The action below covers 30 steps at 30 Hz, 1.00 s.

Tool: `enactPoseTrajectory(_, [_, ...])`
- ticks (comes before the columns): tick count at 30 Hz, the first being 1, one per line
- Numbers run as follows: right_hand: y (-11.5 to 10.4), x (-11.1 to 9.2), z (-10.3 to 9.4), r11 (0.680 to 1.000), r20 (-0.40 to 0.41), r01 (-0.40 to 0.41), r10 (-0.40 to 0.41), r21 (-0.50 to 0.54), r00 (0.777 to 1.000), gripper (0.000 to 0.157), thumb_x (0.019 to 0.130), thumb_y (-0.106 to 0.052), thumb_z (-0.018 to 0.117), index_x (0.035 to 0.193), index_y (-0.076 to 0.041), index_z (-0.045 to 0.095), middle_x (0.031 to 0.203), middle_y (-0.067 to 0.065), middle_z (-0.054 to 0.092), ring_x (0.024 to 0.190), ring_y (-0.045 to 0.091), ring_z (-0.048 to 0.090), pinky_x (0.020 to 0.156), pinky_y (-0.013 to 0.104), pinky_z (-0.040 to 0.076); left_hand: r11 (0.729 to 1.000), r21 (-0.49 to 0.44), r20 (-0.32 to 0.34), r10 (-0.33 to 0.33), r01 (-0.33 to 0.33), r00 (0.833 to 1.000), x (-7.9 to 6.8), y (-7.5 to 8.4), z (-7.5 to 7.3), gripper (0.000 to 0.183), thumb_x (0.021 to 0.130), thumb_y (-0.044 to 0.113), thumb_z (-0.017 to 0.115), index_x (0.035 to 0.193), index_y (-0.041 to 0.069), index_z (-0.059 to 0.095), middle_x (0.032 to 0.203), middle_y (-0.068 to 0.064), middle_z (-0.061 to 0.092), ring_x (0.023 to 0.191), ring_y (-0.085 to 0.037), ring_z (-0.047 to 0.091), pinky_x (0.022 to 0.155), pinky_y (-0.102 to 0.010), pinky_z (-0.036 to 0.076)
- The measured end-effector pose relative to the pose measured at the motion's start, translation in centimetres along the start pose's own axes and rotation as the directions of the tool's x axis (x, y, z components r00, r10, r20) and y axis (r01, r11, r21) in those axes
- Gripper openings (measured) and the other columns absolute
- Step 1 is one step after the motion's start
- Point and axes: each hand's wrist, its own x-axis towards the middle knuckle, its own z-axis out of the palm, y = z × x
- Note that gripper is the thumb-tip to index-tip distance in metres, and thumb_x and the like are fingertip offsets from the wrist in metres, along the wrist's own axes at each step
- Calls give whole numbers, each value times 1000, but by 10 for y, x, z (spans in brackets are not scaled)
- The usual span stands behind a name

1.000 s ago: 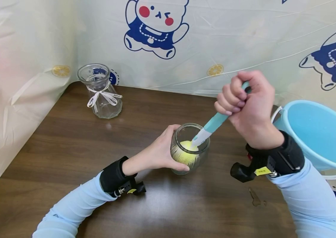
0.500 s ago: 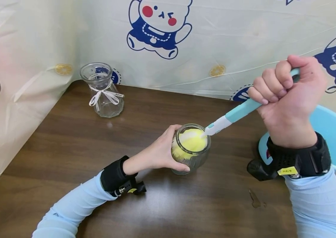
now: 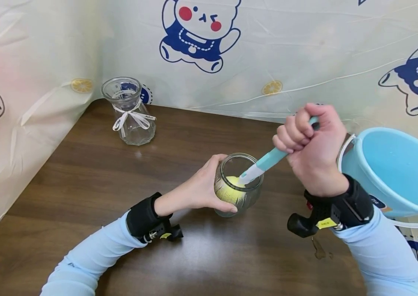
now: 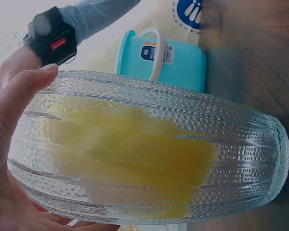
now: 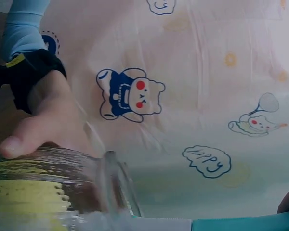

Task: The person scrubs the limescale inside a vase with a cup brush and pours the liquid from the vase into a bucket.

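A textured clear glass jar (image 3: 244, 201) stands on the table, tilted slightly if at all. My left hand (image 3: 207, 187) grips its left side, thumb in front and fingers behind. In the left wrist view the thumb lies along the jar's wall (image 4: 241, 154). My right hand (image 3: 314, 150) is curled round the teal handle of a bottle brush (image 3: 270, 159), held slanting down into the jar. The brush's yellow sponge head (image 3: 229, 191) is inside the jar, pressed against the wall. In the right wrist view only the brush's shaft (image 5: 241, 224) and a bit of the right hand show.
A second glass jar (image 3: 135, 119) with a white ribbon bow stands at the back left. A light-blue bucket (image 3: 372, 176) with a white handle is at the right, beside my right forearm. A small wet spot (image 3: 318, 248) lies on the wooden table (image 3: 209, 259). A printed curtain (image 3: 305, 49) hangs behind.
The right hand rose to the upper right, lifting the sponge to the jar's mouth, then came back down left, pushing it deep inside again. The left hand and jar stayed in place.
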Motion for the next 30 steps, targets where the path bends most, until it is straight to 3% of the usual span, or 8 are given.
enactPoseTrajectory(7, [27, -4, -3, 975, 7, -6, 8, -220, 1000, 41, 92, -11, 8, 51, -13, 16, 46, -3, 14, 36, 10, 16, 39, 24, 10, 1000, -6, -3, -13, 13, 1000, -2, -1, -2, 99, 50, 25, 88, 127, 2, 29, 122, -11, 41, 109, -21, 44, 90, -36, 40])
enactPoseTrajectory(11, [41, -6, -5, 961, 11, -83, 89, -263, 996, 38, 89, -10, 9, 51, -13, 16, 46, -2, 13, 38, 12, 14, 40, 25, 9, 1000, -22, -8, 5, -6, 1000, -1, -1, -1, 98, 50, 24, 88, 127, 1, 30, 121, -11, 42, 108, -21, 45, 90, -35, 41])
enactPoseTrajectory(15, [45, -7, -5, 948, 27, -101, 114, -301, 993, 38, 89, -12, 10, 51, -13, 18, 45, -1, 14, 37, 13, 15, 40, 26, 9, 999, -35, -10, 26, -26, 1000, -1, 0, 0, 97, 51, 22, 88, 126, 2, 30, 120, -11, 43, 107, -20, 45, 90, -35, 41])
enactPoseTrajectory(22, [31, -8, -3, 967, 32, -49, 59, -248, 998, 38, 88, -9, 7, 51, -13, 17, 45, -3, 14, 37, 11, 16, 39, 24, 11, 999, -24, -10, 22, -22, 1000, 0, -1, 1, 97, 50, 24, 88, 126, 3, 30, 122, -11, 42, 108, -20, 45, 91, -35, 40])
enactPoseTrajectory(30, [-5, -15, 8, 997, 102, 74, -75, 18, 992, 39, 88, -13, 6, 51, -12, 17, 46, -3, 17, 36, 11, 18, 38, 22, 15, 1000, -13, 1, 15, -15, 1000, 0, -2, 1, 99, 51, 26, 88, 127, 3, 29, 123, -11, 41, 110, -22, 45, 91, -36, 40])
